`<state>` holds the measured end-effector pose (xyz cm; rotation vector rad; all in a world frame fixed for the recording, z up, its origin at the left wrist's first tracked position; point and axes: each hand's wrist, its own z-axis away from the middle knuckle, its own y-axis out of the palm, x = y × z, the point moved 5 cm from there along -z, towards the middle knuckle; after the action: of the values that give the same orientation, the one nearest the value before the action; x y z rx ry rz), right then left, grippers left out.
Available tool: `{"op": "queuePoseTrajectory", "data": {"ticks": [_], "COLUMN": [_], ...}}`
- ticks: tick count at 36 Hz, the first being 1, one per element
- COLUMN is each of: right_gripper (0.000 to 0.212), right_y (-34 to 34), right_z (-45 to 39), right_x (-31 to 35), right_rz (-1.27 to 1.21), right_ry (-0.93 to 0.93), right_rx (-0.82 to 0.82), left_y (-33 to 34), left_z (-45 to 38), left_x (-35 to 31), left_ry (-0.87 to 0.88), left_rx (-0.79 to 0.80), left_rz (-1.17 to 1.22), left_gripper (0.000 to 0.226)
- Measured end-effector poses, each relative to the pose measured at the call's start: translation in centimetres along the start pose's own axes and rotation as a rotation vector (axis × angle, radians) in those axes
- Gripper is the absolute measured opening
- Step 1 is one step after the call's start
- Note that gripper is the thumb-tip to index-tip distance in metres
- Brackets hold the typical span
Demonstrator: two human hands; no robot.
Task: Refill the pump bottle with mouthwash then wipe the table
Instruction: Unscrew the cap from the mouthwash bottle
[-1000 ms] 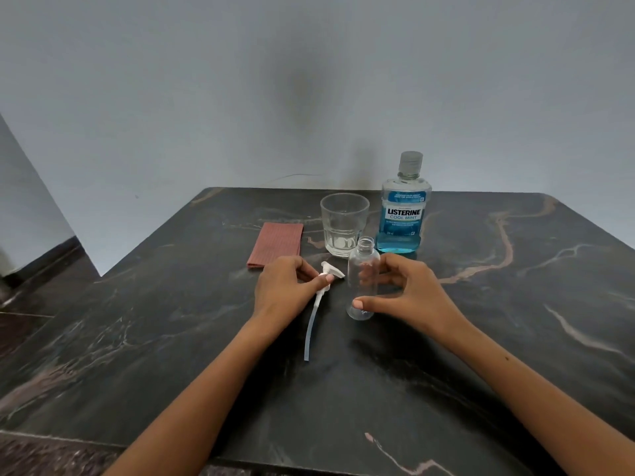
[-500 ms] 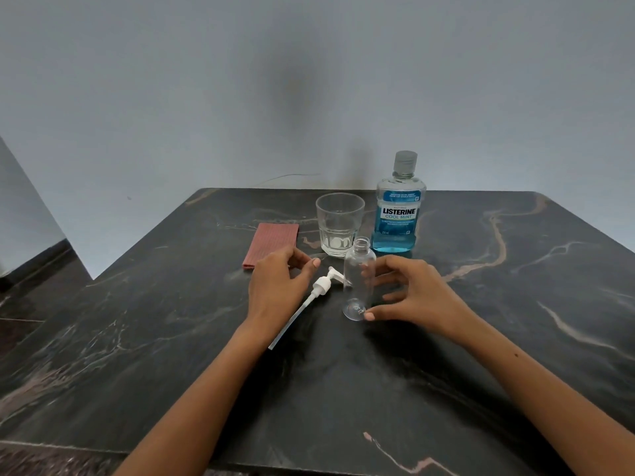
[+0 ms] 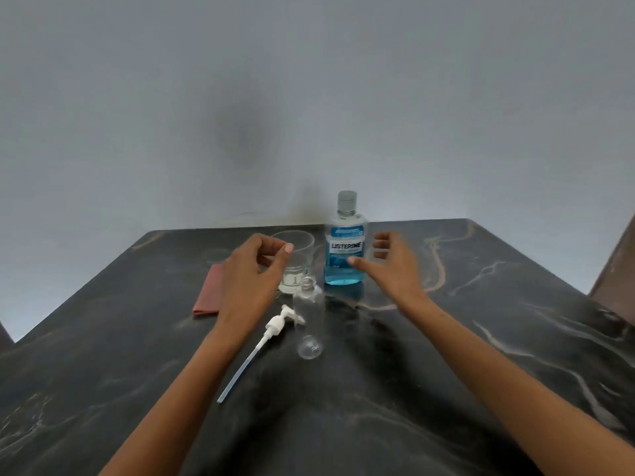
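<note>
Hands [image 3: 254, 269] [image 3: 395, 266] open, holding nothing.

Blue mouthwash [image 3: 344, 273]; veined black table [image 3: 481, 338].

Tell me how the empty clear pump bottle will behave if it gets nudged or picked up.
The clear pump bottle looks empty and thin-walled, so it is probably very light. It stands tall on a narrow base, so a sideways nudge would likely tip it, and its round body could then roll. Its mouth is open, with the pump head lying beside it, so steady it while pouring.

Head camera looks forward-down over the table [image 3: 137, 355].
</note>
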<state>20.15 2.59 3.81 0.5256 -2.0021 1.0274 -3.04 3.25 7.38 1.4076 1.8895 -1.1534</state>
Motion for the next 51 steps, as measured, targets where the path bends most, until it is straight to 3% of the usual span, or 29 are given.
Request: {"op": "queuePoseTrajectory", "data": {"ticks": [6, 16, 24, 34, 44, 51], "right_gripper": [0.071, 0.077, 0.070, 0.077, 0.078, 0.061], "right_y": [1.5, 3.9, 1.8, -3.4, -4.3, -4.9], "right_z": [-1.8, -2.1, -1.4, 5.8, 7.6, 8.1], "right_x": [0.1, 0.9, 0.3, -0.1, -0.1, -0.1], "right_rz": [-0.040, -0.014, 0.007, -0.064, -0.062, -0.119], "right_ry": [-0.034, -0.034, -0.115, -0.254, -0.296, -0.309], "right_rx": [-0.141, -0.379, -0.271, -0.131, -0.160, -0.155], "left_y": [2.2, 2.9, 2.4, 2.4, 4.2, 5.0], "left_z": [-1.0, -1.5, -1.3, -1.1, -0.9, -0.9], "left_x": [-2.8, -2.1, -2.7, -4.2, -7.6, -8.8], "left_ry": [0.015, -0.008, -0.003, 0.030, 0.231, 0.303], "left_rx": [0.062, 0.002, 0.026, 0.077, 0.289, 0.444], "left_rz": [0.024, 0.013, -0.026, -0.001, 0.054, -0.032], "left_gripper": [0.016, 0.009, 0.017, 0.017, 0.028, 0.037]}}
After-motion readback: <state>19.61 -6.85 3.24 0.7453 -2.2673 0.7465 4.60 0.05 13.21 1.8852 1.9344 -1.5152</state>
